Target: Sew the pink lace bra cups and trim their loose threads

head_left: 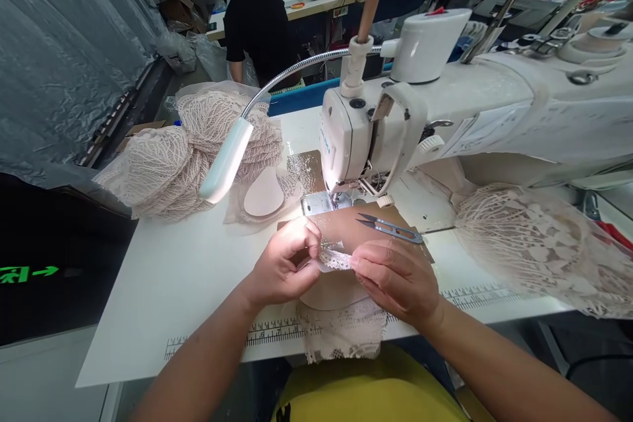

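Between my two hands a short strip of pale lace trim (336,260) is stretched in front of the sewing machine's needle area. My left hand (289,260) pinches its left end with curled fingers. The right end is pinched between the thumb and fingers of my right hand (398,277). Below them a lace fabric piece (343,336) hangs over the table's front edge, with a smooth pale panel (331,295) on top. Thread snips (390,229) lie on the brown plate just beyond my right hand. The white sewing machine (346,138) stands behind, its presser foot close to my left hand.
Stacked lace cups (232,125) lie at the table's back left, near a pale teardrop-shaped piece (264,192). A lamp (227,161) on a bent metal neck reaches over them. More lace (534,244) lies at right. A person in black (260,26) sits at another table.
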### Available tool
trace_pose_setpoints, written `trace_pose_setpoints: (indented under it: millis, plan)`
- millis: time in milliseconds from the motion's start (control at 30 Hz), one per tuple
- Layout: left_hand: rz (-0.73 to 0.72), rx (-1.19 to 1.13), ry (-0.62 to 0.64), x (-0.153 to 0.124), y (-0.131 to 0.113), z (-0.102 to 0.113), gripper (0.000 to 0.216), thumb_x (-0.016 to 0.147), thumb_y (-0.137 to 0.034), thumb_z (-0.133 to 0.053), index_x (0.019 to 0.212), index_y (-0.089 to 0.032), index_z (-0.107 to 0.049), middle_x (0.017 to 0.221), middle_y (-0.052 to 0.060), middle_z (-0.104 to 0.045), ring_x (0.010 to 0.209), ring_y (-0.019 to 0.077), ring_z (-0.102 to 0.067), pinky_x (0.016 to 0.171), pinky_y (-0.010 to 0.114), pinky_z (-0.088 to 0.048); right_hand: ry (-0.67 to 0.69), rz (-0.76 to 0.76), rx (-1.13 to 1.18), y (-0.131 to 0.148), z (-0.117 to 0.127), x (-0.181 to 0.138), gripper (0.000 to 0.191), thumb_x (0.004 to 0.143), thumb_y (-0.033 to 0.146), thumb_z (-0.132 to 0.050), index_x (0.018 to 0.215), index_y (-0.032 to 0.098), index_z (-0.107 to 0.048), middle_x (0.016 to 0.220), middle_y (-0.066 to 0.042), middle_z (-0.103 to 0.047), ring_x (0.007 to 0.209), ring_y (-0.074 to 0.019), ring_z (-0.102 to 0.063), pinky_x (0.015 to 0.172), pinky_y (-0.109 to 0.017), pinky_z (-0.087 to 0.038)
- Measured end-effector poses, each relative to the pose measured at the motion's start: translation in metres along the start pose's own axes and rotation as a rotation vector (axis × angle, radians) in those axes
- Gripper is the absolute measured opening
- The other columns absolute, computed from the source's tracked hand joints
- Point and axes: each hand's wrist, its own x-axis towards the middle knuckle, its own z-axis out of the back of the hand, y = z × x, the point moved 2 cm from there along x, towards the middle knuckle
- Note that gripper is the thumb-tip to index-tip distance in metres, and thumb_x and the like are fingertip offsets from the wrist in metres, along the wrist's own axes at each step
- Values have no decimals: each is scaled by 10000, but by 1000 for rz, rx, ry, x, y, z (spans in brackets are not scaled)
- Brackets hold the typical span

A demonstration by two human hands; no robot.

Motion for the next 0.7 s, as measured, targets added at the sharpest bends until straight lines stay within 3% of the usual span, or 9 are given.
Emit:
trace_pose_setpoints:
  millis: [133,333,700]
  plan:
    - [-71,180,18,-1,-4,-4,229,709,-58,-605,898,-174,-549,802,33,-496,744,144,-481,662,282,-407,-1,20,-17,-1,0,-1,237,729,27,-598,901,189,-576,736,-51,-685,696,-174,-623,607,-290,-518]
    - [-245,312,-39,-4,-3,-11,131,750,-53,-608,791,-174,-583,662,-4,-509,622,111,-463,595,259,-385,-2,11,-46,0,2,1,224,733,39,-615,884,201,-586,735,-33,-695,697,-166,-632,617,-282,-528]
    - [-416,433,-64,-14,-4,-10,115,746,-47,-607,749,-156,-571,689,31,-613,632,129,-496,594,281,-424,-11,-16,17,1,5,4,205,727,23,-614,828,196,-570,731,-43,-682,697,-160,-629,622,-276,-532]
